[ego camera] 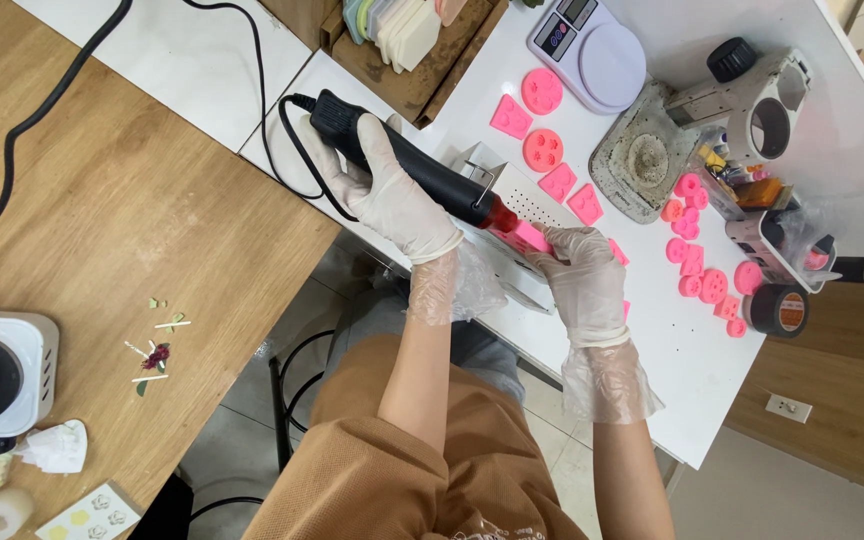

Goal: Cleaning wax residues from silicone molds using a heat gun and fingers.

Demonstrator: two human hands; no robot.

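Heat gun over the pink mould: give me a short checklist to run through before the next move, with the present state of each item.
1. Grip on the heat gun: ok, the left hand wraps the black body.
2. Nozzle aim: ok, the red tip points at the pink mould on the white table.
3. Mould steadied: ok, the right hand rests on it.
4. Right fingers away from the tip: not ok, they lie right beside it.
5. Cable free: ok, it trails off behind the gun, clear of both hands.
6. Gun switched on: cannot tell.
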